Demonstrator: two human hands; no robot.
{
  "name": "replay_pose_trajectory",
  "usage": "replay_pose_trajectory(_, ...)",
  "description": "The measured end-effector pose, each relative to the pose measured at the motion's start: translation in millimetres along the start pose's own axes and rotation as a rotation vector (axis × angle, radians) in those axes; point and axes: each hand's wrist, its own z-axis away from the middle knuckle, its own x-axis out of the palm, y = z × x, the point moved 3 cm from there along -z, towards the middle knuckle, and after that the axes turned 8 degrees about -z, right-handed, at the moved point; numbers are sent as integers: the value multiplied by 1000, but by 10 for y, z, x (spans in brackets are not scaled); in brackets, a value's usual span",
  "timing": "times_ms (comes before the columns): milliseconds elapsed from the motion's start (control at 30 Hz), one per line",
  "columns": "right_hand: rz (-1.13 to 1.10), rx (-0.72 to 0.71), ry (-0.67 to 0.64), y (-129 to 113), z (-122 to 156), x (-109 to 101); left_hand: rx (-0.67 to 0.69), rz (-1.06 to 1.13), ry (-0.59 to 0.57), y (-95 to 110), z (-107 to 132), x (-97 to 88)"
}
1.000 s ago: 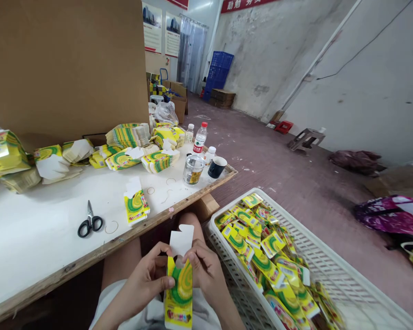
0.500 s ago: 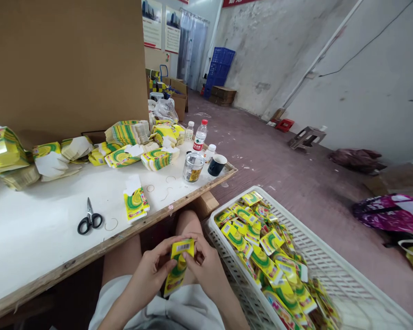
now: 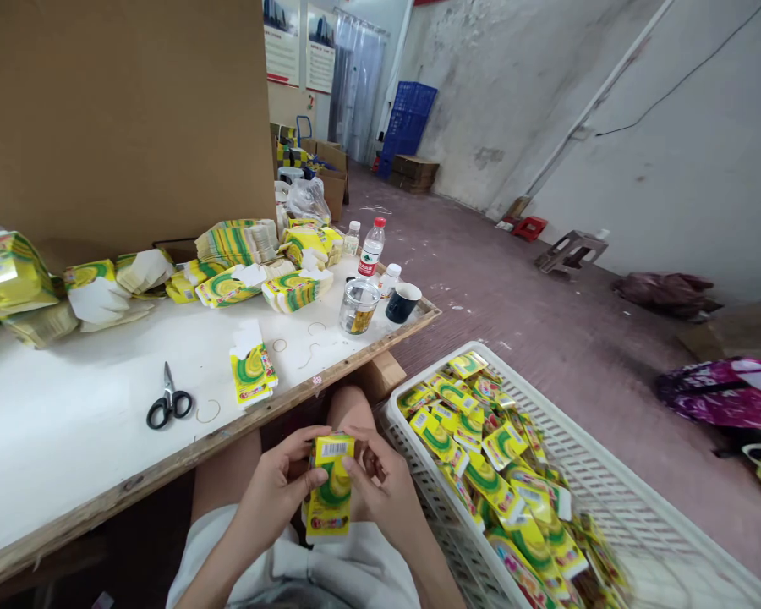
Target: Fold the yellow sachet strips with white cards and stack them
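Observation:
Over my lap I hold a small yellow-and-green printed carton [image 3: 331, 495] upright, its top flap folded down with a barcode showing. My left hand [image 3: 276, 491] grips its left side, thumb across the front. My right hand [image 3: 380, 486] pinches the right edge near the top, fingers curled. A white plastic crate [image 3: 609, 486] on my right holds several finished cartons [image 3: 482, 457] of the same print.
A white table [image 3: 89, 440] on my left carries scissors [image 3: 169, 403], rubber bands, a short stack of flat cartons [image 3: 252, 372], piles of flat cartons at the back, a glass jar [image 3: 358, 306], a dark cup [image 3: 402, 302] and bottles [image 3: 370, 249]. A tall cardboard sheet [image 3: 120, 118] stands behind.
The white top flap that stood up a second ago is now folded down onto the carton. Both hands stay on it, turning it slightly more upright.

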Motion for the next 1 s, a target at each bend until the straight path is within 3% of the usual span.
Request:
replay_pose_trajectory(133, -257, 65, 79, 97, 27, -41, 24, -11, -23, -44, -54, 102)
replay_pose_trajectory(200, -399, 107, 347, 222, 45, -196, 98, -114, 37, -31, -116, 57)
replay_pose_trajectory(300, -510, 74, 903, 413, 116, -579, 246, -498, 303, 46, -242, -274)
replay_pose_trajectory(367, -542, 71, 1014, 510, 134, -747, 240, -796, 510, 78, -338, -603)
replay_pose_trajectory(433, -565, 128, 978, 586, 138, -766, 118, -1052, 669, 56, -434, -919)
replay_pose_trajectory(533, -591, 222, 843, 648, 140, -547, -19, -1126, 760, -44, -545, -1224)
replay_pose_trajectory(633, -583, 258, 721, 642, 111, -302, -124, -1131, 748, -147, -601, -1354)
replay_pose_trajectory(767, -516, 227, 637, 573, 49, -226, -200, -1079, 724, -118, -594, -1470)
replay_pose_trajectory(900, -398, 150, 632, 423, 68, -187, -177, -998, 826, 92, -411, -1399)
replay_pose_trajectory(1000, -221, -33, 561, 166, 94, -44, -26, -900, 728, 224, -189, -969)
